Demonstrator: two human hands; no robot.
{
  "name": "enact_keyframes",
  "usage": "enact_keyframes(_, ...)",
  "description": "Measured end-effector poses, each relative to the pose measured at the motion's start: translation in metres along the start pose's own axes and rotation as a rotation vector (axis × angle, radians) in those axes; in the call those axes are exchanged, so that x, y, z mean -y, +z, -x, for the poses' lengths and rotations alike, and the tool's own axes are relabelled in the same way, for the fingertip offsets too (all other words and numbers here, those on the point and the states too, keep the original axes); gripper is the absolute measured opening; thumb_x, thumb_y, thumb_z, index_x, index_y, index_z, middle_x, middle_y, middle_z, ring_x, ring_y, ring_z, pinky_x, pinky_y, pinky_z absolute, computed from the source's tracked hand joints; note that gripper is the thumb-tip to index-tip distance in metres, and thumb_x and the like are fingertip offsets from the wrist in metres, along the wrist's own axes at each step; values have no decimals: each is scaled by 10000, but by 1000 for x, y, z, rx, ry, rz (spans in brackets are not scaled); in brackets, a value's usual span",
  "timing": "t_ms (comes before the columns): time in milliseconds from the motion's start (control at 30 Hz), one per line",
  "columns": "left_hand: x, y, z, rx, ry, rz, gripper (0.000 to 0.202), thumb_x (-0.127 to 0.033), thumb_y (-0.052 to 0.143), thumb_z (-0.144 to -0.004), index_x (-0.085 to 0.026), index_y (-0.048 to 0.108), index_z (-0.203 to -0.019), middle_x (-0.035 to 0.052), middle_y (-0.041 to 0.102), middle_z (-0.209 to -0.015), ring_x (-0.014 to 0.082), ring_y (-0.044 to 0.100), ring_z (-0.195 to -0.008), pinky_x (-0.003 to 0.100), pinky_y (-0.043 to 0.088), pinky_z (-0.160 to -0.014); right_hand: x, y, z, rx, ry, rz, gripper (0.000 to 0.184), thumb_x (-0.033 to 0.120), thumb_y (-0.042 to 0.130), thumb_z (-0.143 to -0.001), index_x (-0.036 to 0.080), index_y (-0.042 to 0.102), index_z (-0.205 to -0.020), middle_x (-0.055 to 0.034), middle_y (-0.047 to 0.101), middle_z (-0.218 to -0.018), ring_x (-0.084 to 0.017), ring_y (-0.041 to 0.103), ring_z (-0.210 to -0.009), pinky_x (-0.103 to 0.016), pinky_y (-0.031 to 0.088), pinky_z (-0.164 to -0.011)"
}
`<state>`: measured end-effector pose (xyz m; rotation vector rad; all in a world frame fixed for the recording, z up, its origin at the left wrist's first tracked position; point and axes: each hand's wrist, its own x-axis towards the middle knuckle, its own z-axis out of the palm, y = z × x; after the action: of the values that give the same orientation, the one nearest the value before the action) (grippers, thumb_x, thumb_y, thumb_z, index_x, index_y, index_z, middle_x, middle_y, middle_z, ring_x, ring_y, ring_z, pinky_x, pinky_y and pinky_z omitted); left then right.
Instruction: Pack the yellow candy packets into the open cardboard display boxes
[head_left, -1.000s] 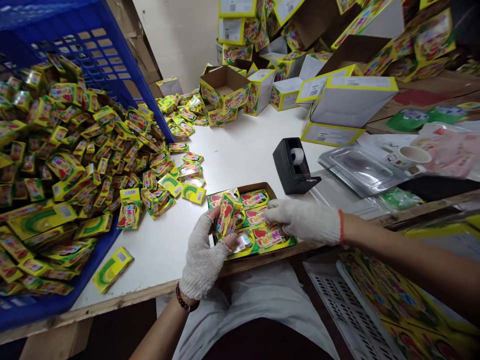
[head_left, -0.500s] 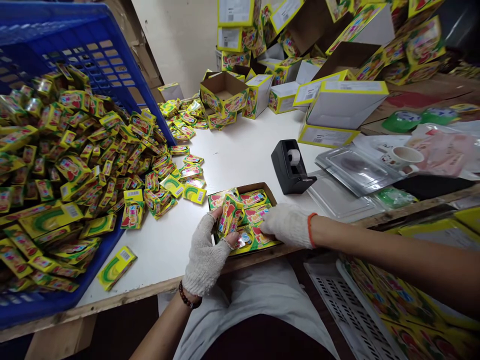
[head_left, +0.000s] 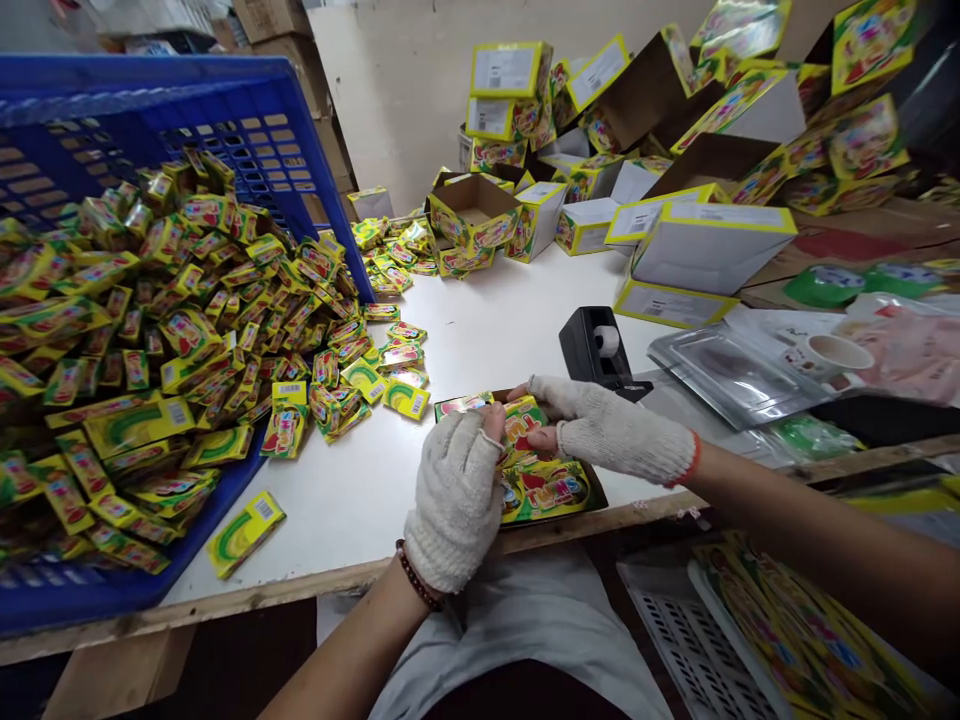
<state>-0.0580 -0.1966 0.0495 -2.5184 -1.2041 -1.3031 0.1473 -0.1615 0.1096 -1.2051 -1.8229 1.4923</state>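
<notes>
In the head view, a low display box (head_left: 596,492) stands at the table's front edge, with small yellow-green cartons printed with fruit (head_left: 551,487) lying flat in it. Over its back part, one small carton (head_left: 523,424) is pinched between both hands. My left hand (head_left: 457,495), in a white fingerless glove, curls its fingers at the carton's left end; its thumb is mostly hidden. My right hand (head_left: 619,428), gloved likewise, grips the right side between thumb and fingers. The left hand covers the display box's left part.
At left, a blue crate (head_left: 315,190) tips out a heap of small cartons (head_left: 187,330). A black tape dispenser (head_left: 592,350) stands behind my right hand. Open display boxes (head_left: 712,250) are piled at the back. Clear plastic trays (head_left: 720,375) and a cup (head_left: 829,358) lie at right.
My right hand has lifted from the front cartons to the carton held by my left hand. The left hand has turned and moved over the box. The view has shifted slightly.
</notes>
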Motion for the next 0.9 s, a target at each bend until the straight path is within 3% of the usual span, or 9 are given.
enact_keyframes(133, -2, -5, -17, 132, -400, 440, 486, -226, 607, -852, -165, 550, -1331, 142, 648, -1274, 271, 611, -1175, 444, 510, -1018, 8, 0, -3, -207, -36, -30, 471, 412, 723, -772, 179, 563, -1149, -37, 674, -919, -171, 639, -816, -314, 564, -728)
enact_keyframes(233, -6, -6, -29, 178, -740, 908, 340, -314, 607, -864, -163, 608, -1169, 104, 720, -1122, 229, 692, -1003, 386, 570, -899, 9, 7, -5, -407, -89, -103, 407, 410, 690, -796, 194, 579, -1121, -38, 676, -917, -172, 643, -837, -308, 561, -738)
enact_keyframes(367, -11, -3, -30, 144, -857, 1068, 349, -365, 670, -818, -163, 615, -1096, 86, 730, -1064, 217, 698, -963, 366, 568, -884, 3, 11, -5, -340, -103, -44, 239, 355, 606, -838, 187, 609, -1008, -41, 698, -941, -173, 644, -869, -307, 546, -770)
enact_keyframes(500, 14, -12, -4, 93, -794, 676, 453, -428, 632, -845, -183, 598, -1225, 113, 674, -1220, 245, 659, -1071, 412, 531, -961, 2, -12, -8, -242, -83, 495, 214, 240, 533, -861, 167, 652, -1023, -65, 711, -994, -187, 636, -896, -303, 497, -794)
enact_keyframes(567, 43, -27, 16, 22, -755, 353, 500, -459, 620, -830, -179, 585, -1243, 135, 637, -1280, 279, 625, -1139, 450, 501, -1007, 4, -24, -16, -98, 9, 828, 232, 189, 532, -853, 172, 685, -1026, -81, 721, -1015, -204, 636, -915, -297, 464, -792)
enact_keyframes(633, 77, -48, 39, 69, -758, 74, 517, -481, 556, -845, -181, 563, -1265, 136, 611, -1305, 302, 584, -1212, 471, 458, -1062, 6, -27, -27, 86, 114, 1059, 252, 169, 545, -845, 190, 713, -1032, -88, 727, -1052, -221, 642, -944, -287, 438, -766)
enact_keyframes(767, 135, -95, 90, 342, -888, -402, 663, -524, 408, -864, -59, 478, -1331, 246, 524, -1360, 395, 462, -1333, 525, 400, -1093, 2, -12, -50, 270, 188, 1170, 286, 194, 546, -869, 226, 730, -1085, -79, 724, -1124, -229, 655, -982, -272, 409, -721)
enact_keyframes(833, 152, -116, 114, 542, -1006, -628, 676, -558, 362, -871, -75, 481, -1329, 249, 526, -1336, 451, 475, -1288, 596, 421, -1023, -3, -4, -55, 268, 193, 1134, 307, 176, 540, -869, 224, 730, -1105, -73, 727, -1134, -219, 658, -983, -261, 405, -719)
enact_keyframes(900, 163, -131, 130, 658, -1052, -748, 652, -536, 315, -900, -92, 468, -1352, 231, 539, -1330, 456, 498, -1257, 595, 436, -992, -8, -2, -54, 229, 196, 1061, 328, 149, 533, -861, 210, 724, -1121, -67, 732, -1126, -196, 663, -948, -242, 406, -709)
